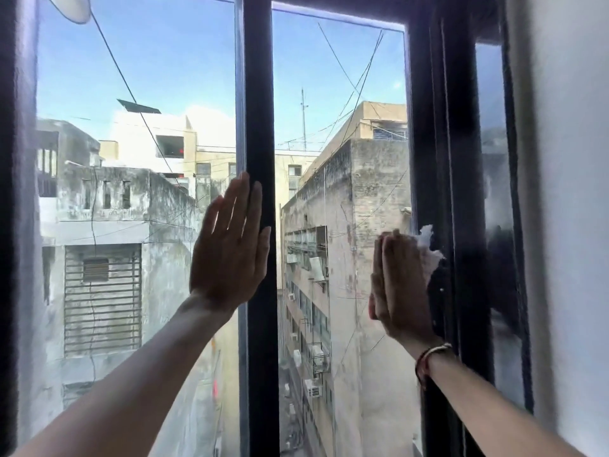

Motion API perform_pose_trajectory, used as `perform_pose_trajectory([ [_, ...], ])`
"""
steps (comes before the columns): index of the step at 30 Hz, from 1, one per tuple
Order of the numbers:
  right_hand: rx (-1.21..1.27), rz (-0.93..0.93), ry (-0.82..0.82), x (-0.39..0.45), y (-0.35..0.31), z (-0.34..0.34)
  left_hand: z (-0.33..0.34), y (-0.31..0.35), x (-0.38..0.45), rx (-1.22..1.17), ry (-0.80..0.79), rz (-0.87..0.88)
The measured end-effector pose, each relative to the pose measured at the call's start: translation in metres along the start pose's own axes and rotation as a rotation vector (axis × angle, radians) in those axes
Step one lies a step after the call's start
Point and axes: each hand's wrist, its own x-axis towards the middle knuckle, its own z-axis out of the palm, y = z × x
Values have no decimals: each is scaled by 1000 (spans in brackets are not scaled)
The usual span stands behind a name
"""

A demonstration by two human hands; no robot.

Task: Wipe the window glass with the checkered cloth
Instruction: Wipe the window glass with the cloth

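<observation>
Hidden: most of the cloth [428, 249] sits behind the right hand [400, 288]; only a pale, crumpled edge shows past the fingertips, so no check pattern can be made out.
Cut off: both forearms run out of the bottom of the view; the frame's top and bottom are cropped.
Cloth: whitish, bunched, pressed against the right pane's [339, 127] right edge, where the glass meets the dark frame [425, 143].
Right hand: seen edge-on, fingers straight and held together, flat against the cloth; a thread band [428, 357] circles the wrist.
Left hand: the left hand [230, 245] is open, fingers spread slightly and pointing up, palm flat on the left pane [131, 77], its edge overlapping the centre bar [260, 110].
Glass: clear on the two main panes, with weathered buildings, wires and blue sky beyond; a narrow strip [494, 192] at far right looks hazy and streaked.
</observation>
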Motion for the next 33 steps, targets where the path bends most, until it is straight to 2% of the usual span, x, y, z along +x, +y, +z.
perform_pose_trajectory([
  [4, -66, -38, 286, 94, -62, 11, 0, 2, 0, 14, -8, -4],
  [5, -91, -89, 292, 99, -80, 21, -1, 1, 2, 19, -3, -1],
  [7, -203, -334, 139, 80, -94, 31, -2, -3, 4, 23, 5, -5],
  [8, -248, -467, 89, 76, -80, 27, -2, -3, 4, 25, 10, -7],
  [9, -254, -518, 84, 83, -63, 19, -2, -2, 3, 22, 17, -6],
  [10, -204, -448, 142, 96, -46, 10, -2, 0, 3, 15, 24, -4],
  [12, -36, -118, 260, 117, -33, -4, -1, 2, 3, 2, 23, -12],
  [13, -30, -72, 285, 115, -39, 0, -1, 1, 2, 7, 22, -17],
  [14, -80, -180, 258, 105, -49, 10, -1, -1, 2, 15, 28, -13],
  [16, -199, -588, 51, 76, -53, 22, -2, -3, 5, 17, 37, 2],
  [17, -229, -689, -2, 76, -43, 17, -2, -3, 5, 10, 35, 8],
  [18, -222, -664, 36, 83, -31, 10, -2, -2, 4, 1, 27, 5],
  [21, -31, -113, 244, 105, -28, 2, 0, -1, 2, 9, 19, -6],
  [22, -64, -131, 271, 96, -42, 11, 0, -1, 3, 13, 18, -4],
  [23, -138, -333, 232, 76, -58, 23, 0, -2, 4, 13, 19, -6],
  [25, -202, -771, 48, 38, -71, 36, -2, -4, 4, 12, 7, -6],
  [26, -201, -840, 30, 33, -65, 37, -2, -4, 2, 6, -3, -3],
  [27, -181, -780, 94, 38, -58, 33, -1, -3, 0, -7, -3, -1],
  [30, -30, -336, 338, 68, -48, 22, 0, -2, -2, -41, 4, 0],
  [33, 126, -33, 423, 104, -34, 5, 1, 0, -4, -36, 20, -9],
])
